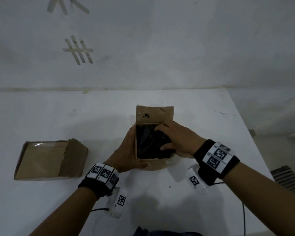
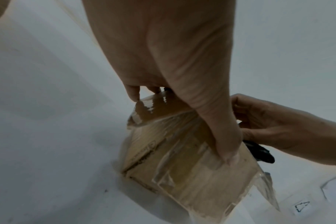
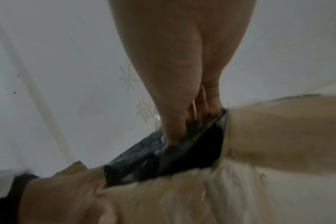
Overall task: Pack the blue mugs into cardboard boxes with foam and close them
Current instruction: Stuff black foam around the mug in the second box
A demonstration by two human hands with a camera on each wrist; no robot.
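white table [image 1: 203, 116], two cardboard boxes [image 1: 48, 160]

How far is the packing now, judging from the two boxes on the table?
Done, apparently: the closed cardboard box lies on the table's left. In hand: the left hand steadies the open cardboard box while the right hand pushes black foam inside. Left: closing its flaps. No mug is visible.

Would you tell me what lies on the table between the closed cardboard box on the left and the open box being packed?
Only bare white table lies between the closed box and the open box in the head view.
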